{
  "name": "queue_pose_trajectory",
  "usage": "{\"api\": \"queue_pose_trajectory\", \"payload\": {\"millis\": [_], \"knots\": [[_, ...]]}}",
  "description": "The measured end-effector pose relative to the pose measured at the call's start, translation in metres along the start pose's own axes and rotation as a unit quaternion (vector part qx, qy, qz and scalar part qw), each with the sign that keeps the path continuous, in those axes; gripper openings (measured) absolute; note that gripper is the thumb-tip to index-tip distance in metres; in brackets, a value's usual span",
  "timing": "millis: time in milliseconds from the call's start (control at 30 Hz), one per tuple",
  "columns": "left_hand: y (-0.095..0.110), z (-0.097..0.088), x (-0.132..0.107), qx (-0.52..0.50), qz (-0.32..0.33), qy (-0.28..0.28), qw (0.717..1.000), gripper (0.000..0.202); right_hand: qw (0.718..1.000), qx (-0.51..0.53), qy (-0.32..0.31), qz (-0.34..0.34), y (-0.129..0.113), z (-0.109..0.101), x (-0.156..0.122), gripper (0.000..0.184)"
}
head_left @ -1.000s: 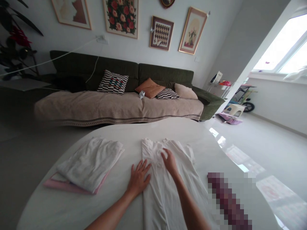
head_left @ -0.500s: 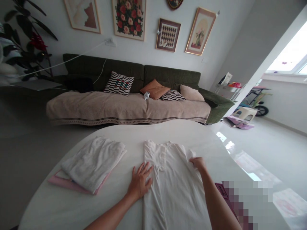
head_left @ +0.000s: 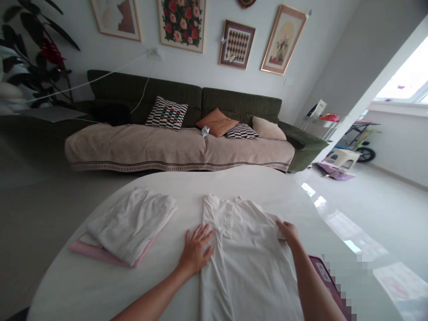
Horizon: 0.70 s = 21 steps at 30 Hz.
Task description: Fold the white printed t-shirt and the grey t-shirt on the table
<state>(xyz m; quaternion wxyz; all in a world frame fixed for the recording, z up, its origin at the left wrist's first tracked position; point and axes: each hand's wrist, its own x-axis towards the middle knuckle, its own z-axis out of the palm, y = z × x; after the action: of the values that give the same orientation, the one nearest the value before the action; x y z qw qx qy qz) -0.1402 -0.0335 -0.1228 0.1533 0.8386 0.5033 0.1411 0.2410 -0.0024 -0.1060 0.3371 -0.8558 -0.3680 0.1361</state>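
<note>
Outward has gone our right hand point(head_left: 288, 232), over to the far edge of the white shirt point(head_left: 249, 272).
Our hands are well apart. The left hand point(head_left: 195, 252) lies open and flat on the shirt's near side, with its fingers spread, while the right curls at the opposite edge, and we cannot tell whether it pinches the cloth. The shirt lies flat on the white worktop point(head_left: 157, 187), collar away from us. Just left of our left hand, a folded white garment point(head_left: 132, 223) sits on a pink flat item point(head_left: 90, 247).
</note>
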Motion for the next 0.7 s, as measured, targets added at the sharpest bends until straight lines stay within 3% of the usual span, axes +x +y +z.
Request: {"api": "queue_pose_trajectory", "payload": {"millis": [133, 267, 433, 533, 700], "knots": [[0.0, 0.0, 0.0, 0.0, -0.002, -0.003, 1.0, 0.053, 0.999, -0.027, -0.027, -0.008, -0.018, -0.007, -0.006, 0.026], [0.001, 0.0, 0.002, -0.002, -0.006, -0.008, 1.0, 0.053, 0.993, -0.079, -0.014, -0.081, -0.058, -0.003, -0.031, 0.031], [0.001, -0.002, 0.002, -0.005, -0.004, -0.013, 1.0, 0.051, 0.971, -0.149, -0.065, -0.174, -0.114, 0.052, -0.093, 0.034], [0.0, -0.003, 0.001, -0.002, -0.003, -0.013, 1.0, 0.051, 0.959, -0.181, -0.106, -0.19, -0.132, 0.086, -0.121, 0.032], [0.0, -0.003, 0.001, 0.002, 0.0, -0.012, 1.0, 0.051, 0.954, -0.204, -0.124, -0.181, -0.137, 0.102, -0.134, 0.029]]}}
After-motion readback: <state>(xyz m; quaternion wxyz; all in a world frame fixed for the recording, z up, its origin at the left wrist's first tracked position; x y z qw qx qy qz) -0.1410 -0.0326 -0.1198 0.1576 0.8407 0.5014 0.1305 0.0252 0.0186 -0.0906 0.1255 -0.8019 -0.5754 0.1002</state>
